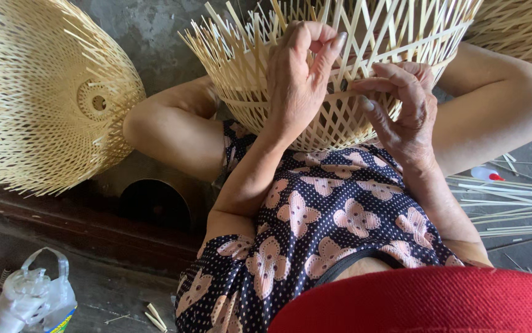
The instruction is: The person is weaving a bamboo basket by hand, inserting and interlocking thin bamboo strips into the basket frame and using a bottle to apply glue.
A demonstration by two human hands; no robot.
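A half-woven bamboo basket (334,80) rests upside-down-looking against the person's lap, its woven band at the lower rim and many loose, unwoven splints fanning upward toward the top edge of the view. The left hand (300,77) lies on the basket's near wall, its fingers (315,43) curled over and pinching one pale bamboo strip (347,46) between thumb and forefinger, so it is closed around that strip rather than spread. The right hand (401,108) sits just beside it on the woven band, fingers bent and partly closed, fingertips pressing on the weave; whether it grips a strip or only steadies the lattice I cannot tell. The basket looks light and springy, stiff as a whole yet made of thin splints that would likely bend and snap or splinter if kinked, so it seems best held by the tight woven band, not by the free ends. To the far left a finished woven bamboo frame (44,92) leans on the ground, well apart from the hands. Loose bamboo strips (512,203) lie on the floor at the right edge, near a small white bottle with a red cap (486,174). A knotted plastic bag (32,296) sits in the lower left corner.
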